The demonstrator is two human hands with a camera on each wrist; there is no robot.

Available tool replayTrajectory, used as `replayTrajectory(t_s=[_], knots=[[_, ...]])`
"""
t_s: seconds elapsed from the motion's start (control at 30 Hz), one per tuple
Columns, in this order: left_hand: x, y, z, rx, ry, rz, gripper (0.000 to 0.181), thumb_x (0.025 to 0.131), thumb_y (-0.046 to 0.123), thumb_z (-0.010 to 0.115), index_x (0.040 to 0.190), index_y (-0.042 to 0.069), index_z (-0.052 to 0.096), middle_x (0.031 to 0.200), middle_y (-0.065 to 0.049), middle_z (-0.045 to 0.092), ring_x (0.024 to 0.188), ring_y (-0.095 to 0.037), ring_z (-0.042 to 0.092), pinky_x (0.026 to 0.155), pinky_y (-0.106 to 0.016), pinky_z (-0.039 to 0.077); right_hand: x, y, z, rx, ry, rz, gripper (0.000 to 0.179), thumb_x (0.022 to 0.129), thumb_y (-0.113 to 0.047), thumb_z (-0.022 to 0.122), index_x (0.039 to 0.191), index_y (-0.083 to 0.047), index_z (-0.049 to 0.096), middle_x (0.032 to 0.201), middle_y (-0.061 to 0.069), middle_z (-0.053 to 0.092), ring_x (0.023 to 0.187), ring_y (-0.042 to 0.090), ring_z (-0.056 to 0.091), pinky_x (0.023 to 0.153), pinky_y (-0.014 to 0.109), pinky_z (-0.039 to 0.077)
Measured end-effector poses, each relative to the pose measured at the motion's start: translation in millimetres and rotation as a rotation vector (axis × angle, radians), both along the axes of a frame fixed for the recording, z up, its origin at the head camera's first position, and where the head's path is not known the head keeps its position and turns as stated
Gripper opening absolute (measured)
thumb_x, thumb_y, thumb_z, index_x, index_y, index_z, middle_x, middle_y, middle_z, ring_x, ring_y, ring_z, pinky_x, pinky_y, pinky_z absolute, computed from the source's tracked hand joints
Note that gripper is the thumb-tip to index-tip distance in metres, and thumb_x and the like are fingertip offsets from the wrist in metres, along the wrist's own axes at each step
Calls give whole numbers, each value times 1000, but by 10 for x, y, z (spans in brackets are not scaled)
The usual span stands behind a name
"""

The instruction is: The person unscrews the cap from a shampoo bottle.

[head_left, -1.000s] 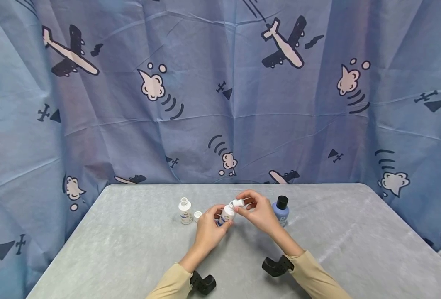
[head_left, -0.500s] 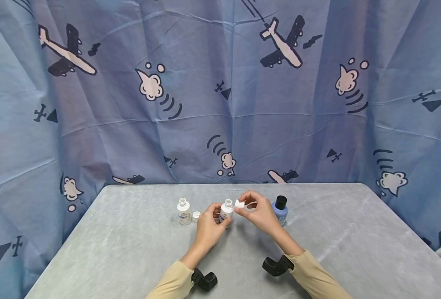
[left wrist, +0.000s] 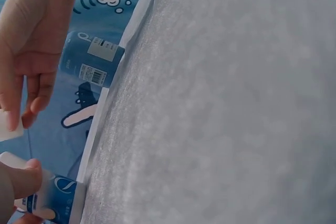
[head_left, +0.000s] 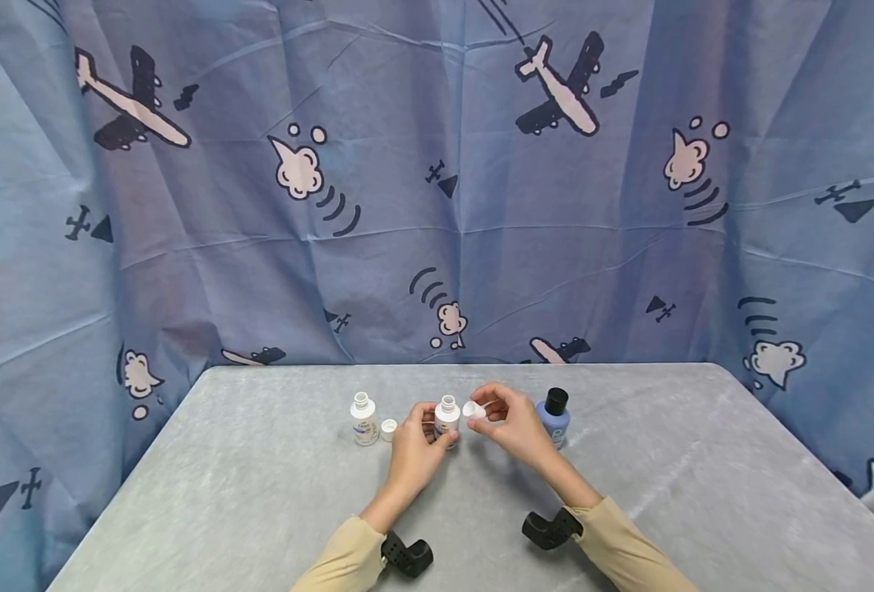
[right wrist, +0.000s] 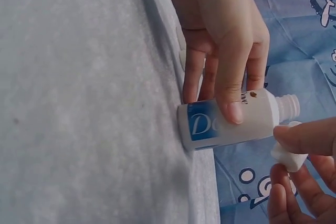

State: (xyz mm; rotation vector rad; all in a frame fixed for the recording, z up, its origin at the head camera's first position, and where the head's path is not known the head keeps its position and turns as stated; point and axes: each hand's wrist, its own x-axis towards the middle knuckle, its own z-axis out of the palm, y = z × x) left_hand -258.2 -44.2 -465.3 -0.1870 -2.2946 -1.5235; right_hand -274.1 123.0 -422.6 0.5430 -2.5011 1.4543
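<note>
Showing only from the left wrist is a barcode [left wrist: 93, 74]; left hand [head_left: 414, 448] grips a bottle [head_left: 447, 414], right hand [head_left: 512, 421] pinches a cap [head_left: 473, 410].

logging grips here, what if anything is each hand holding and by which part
The left hand grips a white bottle around its body; the right hand pinches a white cap by its sides.

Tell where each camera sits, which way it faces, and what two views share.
Head: worn there, facing forward and down at the table; left grip, right grip, sleeves show.
Left wrist: worn there, facing its grip's work; both grips show.
Right wrist: worn there, facing its grip's work; both grips show.
Wrist views share the held bottle and white cap.
</note>
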Motion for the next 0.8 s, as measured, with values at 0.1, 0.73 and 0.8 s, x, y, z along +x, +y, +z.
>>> replayTrajectory(t_s=[0.1, 0.73, 0.8], knots=[[-2, -7, 3, -7, 4, -4, 42, 73, 7, 81, 108, -2, 60, 94, -15, 69, 86, -24, 68, 72, -30, 58, -3, -5, -23, 10, -23, 1, 29, 75, 0, 77, 102, -3, 66, 95, 12, 70, 81, 16, 63, 71, 22, 53], [-16, -16, 1, -102, 30, 33, 43, 70, 12, 84, 102, 3, 57, 86, -11, 67, 74, -17, 65, 66, -22, 53, -86, 46, -190, 139, -30, 10, 26, 74, 3, 75, 98, -2, 67, 90, 10, 71, 81, 18, 67, 71, 24, 56], [-10, -14, 4, -100, 32, 38, 44, 69, 11, 84, 102, 3, 57, 86, -11, 68, 73, -18, 65, 67, -23, 53, -98, 52, -210, 162, -23, 17, 25, 74, 2, 75, 97, -2, 67, 88, 9, 71, 79, 16, 66, 69, 22, 55]])
